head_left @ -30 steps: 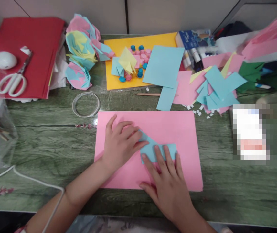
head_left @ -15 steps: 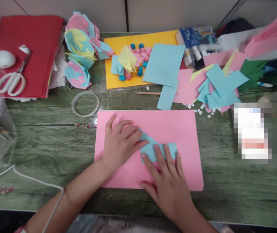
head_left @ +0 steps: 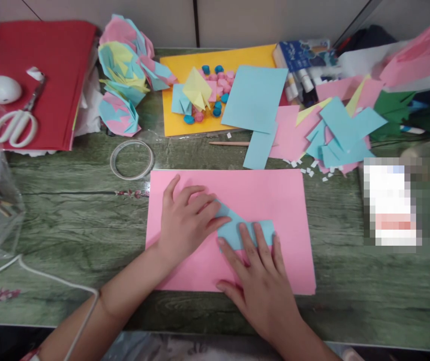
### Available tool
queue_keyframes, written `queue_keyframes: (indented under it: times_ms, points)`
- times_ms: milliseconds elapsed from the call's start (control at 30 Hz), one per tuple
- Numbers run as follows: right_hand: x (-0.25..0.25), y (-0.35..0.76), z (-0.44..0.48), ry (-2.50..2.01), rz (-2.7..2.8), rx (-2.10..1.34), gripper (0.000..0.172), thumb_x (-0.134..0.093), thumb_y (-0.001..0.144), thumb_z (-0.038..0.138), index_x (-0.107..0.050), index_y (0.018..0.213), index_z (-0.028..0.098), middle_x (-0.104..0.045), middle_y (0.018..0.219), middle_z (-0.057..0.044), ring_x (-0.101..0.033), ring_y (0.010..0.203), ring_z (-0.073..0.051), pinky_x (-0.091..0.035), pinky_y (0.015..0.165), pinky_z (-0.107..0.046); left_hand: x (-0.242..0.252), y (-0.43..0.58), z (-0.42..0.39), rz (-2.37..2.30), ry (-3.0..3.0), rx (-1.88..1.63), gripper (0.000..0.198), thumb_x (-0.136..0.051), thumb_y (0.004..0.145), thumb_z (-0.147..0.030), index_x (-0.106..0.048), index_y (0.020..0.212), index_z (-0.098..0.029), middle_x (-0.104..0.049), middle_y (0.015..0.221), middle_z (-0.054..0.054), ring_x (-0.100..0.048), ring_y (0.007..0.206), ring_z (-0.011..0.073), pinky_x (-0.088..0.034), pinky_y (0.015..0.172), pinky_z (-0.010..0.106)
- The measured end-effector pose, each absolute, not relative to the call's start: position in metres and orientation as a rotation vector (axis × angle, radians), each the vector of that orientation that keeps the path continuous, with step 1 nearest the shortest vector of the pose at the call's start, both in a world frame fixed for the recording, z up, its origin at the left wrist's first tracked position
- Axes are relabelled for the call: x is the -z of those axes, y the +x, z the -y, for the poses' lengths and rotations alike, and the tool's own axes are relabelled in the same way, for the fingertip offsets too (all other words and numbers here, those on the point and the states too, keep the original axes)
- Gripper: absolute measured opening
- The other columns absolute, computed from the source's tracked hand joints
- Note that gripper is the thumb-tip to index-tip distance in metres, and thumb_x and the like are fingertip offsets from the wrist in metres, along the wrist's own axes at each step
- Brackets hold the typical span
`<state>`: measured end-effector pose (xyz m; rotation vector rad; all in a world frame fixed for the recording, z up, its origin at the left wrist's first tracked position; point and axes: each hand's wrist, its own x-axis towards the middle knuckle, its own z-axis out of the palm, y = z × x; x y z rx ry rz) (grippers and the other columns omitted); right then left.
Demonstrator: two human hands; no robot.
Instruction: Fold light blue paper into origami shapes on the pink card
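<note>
A small folded light-blue paper piece (head_left: 233,231) lies on a large pink sheet (head_left: 271,200) in the middle of the green table. My left hand (head_left: 186,220) rests on the pink sheet with its fingers stretched flat, their tips pressing the blue piece's left end. Reaching in from below, my right hand (head_left: 256,281) lies flat too, its spread fingers holding down the blue piece's lower edge. Part of the blue piece is hidden under both hands.
A tape ring (head_left: 132,159) lies just left of the pink sheet's top corner. White scissors (head_left: 13,125) sit on a red folder (head_left: 56,65). Farther back are a yellow sheet (head_left: 245,57) with small paper bits, paper flowers (head_left: 124,75), blue and pink scraps (head_left: 338,133), and a wooden stick (head_left: 230,144).
</note>
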<state>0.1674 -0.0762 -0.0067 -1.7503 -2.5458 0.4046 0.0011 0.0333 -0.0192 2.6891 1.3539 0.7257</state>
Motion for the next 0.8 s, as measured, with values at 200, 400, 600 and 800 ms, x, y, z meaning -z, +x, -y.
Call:
queue_keyframes:
  times_ms: [200, 400, 600, 800]
  points:
    - [0.0078, 0.167, 0.0755, -1.751, 2.547, -0.403, 0.066, -0.04, 0.081, 0.058, -0.022, 0.138, 0.031, -0.021, 0.144, -0.014, -0.012, 0.131, -0.039, -0.018, 0.098, -0.063, 0.018, 0.0012, -0.0328, -1.344, 2.688, -0.722, 0.02, -0.06, 0.077, -0.042, -0.06, 0.081, -0.023, -0.065, 0.09, -0.002, -0.055, 0.097, 0.0209, -0.021, 0.103, 0.055]
    - [0.0079, 0.1672, 0.0752, -1.749, 2.544, -0.408, 0.065, -0.04, 0.081, 0.057, -0.022, 0.138, 0.032, -0.021, 0.144, -0.014, -0.012, 0.131, -0.038, -0.018, 0.098, -0.063, 0.0152, 0.0023, -0.0319, -1.23, 2.729, -0.678, 0.01, -0.057, 0.081, -0.032, -0.062, 0.085, -0.024, -0.065, 0.089, -0.001, -0.054, 0.098, 0.0198, -0.024, 0.103, 0.053]
    - [0.0069, 0.1672, 0.0755, -1.751, 2.544, -0.402, 0.065, -0.04, 0.081, 0.057, -0.021, 0.138, 0.032, -0.022, 0.144, -0.014, -0.013, 0.131, -0.038, -0.017, 0.098, -0.063, 0.0147, 0.0004, -0.0353, -0.884, 2.701, -0.55, 0.02, -0.046, 0.087, -0.021, -0.061, 0.101, -0.017, -0.064, 0.101, 0.003, -0.053, 0.101, 0.0185, -0.044, 0.09, 0.035]
    - [0.0069, 0.1676, 0.0761, -1.748, 2.545, -0.391, 0.064, -0.039, 0.082, 0.056, -0.021, 0.138, 0.032, -0.021, 0.144, -0.014, -0.013, 0.131, -0.038, -0.017, 0.099, -0.062, 0.0122, -0.0075, -0.0311, -0.91, 2.63, -0.388, 0.033, -0.043, 0.087, -0.013, -0.052, 0.118, -0.017, -0.059, 0.118, 0.004, -0.048, 0.114, 0.0152, -0.031, 0.105, 0.039]
